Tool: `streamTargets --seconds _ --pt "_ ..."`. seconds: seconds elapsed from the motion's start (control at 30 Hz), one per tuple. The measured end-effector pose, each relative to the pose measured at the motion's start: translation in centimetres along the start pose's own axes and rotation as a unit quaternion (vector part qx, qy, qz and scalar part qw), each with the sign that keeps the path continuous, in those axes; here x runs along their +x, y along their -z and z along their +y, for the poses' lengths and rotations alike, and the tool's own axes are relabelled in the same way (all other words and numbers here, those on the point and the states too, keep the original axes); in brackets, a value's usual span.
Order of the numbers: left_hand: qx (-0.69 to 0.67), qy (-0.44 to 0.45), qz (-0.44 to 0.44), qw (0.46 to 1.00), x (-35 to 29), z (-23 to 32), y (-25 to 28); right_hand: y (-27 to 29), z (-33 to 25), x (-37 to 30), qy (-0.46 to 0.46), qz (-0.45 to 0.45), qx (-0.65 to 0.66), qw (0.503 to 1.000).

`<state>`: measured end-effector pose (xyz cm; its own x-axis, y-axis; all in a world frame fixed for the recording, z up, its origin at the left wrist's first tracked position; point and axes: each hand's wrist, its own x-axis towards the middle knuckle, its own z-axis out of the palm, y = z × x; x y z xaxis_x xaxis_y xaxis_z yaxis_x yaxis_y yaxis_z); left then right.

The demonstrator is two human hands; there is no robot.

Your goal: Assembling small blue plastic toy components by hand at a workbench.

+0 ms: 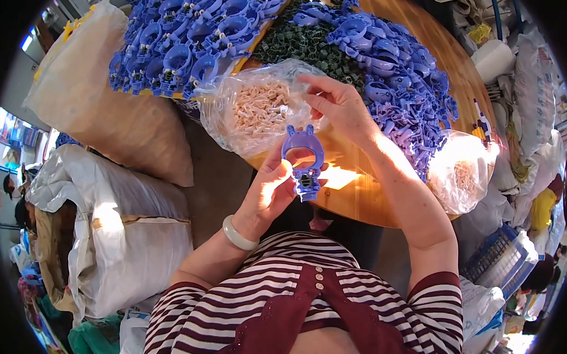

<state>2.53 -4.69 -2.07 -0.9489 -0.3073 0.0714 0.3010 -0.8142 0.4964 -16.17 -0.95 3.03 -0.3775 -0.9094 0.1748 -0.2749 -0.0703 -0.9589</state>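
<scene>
My left hand point(272, 188) is closed round a blue-violet plastic toy figure part point(307, 189) with two small ears on top, a round opening and a dark piece set in its lower end. My right hand point(341, 107) hovers at the right rim of a clear plastic bag point(214, 115) of small pale pink plastic pieces point(261, 110). Its fingers are stretched to the left and stand apart, and I see nothing between them.
On the round wooden table point(444, 42) lie heaped blue-violet parts point(387, 62) and small dark green pieces point(307, 43). A tray of similar parts point(188, 33) stands far left. A second bag point(461, 174) is at right. Big sacks point(129, 125) crowd the left; a blue crate point(499, 259) stands right.
</scene>
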Motion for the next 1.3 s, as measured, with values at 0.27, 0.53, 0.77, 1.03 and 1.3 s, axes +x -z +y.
streamTargets --seconds 0.27,0.53,0.77,1.03,1.3 --pt "0.002 0.003 0.009 1.000 0.2 0.0 -0.2 1.1 -1.2 -1.1 -0.094 0.013 0.139 0.986" --pt "0.028 -0.004 -0.003 1.000 0.9 0.0 -0.6 1.1 -3.7 -5.0 -0.076 0.083 0.122 0.986" --pt "0.061 -0.001 -0.007 0.998 1.4 -0.3 -1.5 0.5 -3.2 -8.4 0.128 0.072 0.048 0.988" --pt "0.073 0.006 -0.002 0.997 1.7 -0.5 -1.7 0.5 -4.9 -9.5 0.326 -0.017 -0.298 0.897" --pt "0.059 0.047 -0.034 0.997 1.6 -1.1 -1.1 0.6 -4.5 -9.7 0.352 -0.065 -0.277 0.892"
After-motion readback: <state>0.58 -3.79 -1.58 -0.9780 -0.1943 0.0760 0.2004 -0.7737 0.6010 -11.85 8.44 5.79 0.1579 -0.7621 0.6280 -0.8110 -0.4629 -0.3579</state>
